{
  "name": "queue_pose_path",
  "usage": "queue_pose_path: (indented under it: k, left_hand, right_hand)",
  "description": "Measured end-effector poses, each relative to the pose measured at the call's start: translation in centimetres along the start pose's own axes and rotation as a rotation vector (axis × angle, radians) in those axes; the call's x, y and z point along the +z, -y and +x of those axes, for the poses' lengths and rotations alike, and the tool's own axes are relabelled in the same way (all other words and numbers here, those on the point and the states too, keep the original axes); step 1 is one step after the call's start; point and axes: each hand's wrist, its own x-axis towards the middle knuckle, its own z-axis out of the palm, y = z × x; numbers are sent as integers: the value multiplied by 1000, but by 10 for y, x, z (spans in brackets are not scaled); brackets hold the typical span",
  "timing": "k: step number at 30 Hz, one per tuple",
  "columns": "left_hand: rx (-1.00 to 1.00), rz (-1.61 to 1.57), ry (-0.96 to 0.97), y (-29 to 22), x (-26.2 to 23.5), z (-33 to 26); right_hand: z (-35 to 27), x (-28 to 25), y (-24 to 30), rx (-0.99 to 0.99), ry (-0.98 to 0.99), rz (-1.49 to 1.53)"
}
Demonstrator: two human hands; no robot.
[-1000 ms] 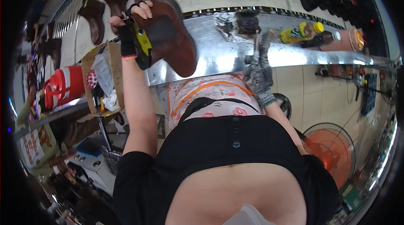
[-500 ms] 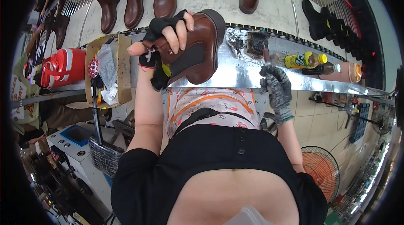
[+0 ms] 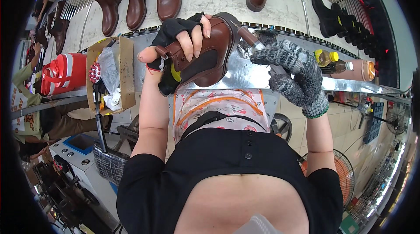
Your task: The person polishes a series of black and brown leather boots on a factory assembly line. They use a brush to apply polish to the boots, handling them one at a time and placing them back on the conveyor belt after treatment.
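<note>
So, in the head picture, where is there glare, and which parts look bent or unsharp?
Head view: glare lies on the shiny metal table under the brown boot; the left hand and boot look sharp, the gloved right hand slightly soft; the conveyor edge bends strongly toward the rim; the corners are black from the fisheye lens.

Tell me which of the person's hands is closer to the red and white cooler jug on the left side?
Left. The left hand, gripping the brown boot, is nearer the cooler jug; the right hand, in a grey knit glove, is beyond the boot, farther away.
</note>
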Motion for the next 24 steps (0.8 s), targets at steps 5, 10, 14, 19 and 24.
queue_pose_path:
  k: [5,10,14,19,24]
  left_hand:
    - [-26,-16,-40,-1,5,1]
    - [-53,-2,-45,-4,4,-1]
    - [-39,23,-26,-3,5,3]
    - [-58,45,-41,-5,6,3]
    - [-42,39,21,-3,0,-1]
  right_hand:
    - [6,0,6,-1,36,16]
    - [4,3,0,-65,-8,-16]
    - [6,3,0,-7,19,59]
    - [8,0,-2,-64,15,77]
    - [9,2,-9,-102,-7,64]
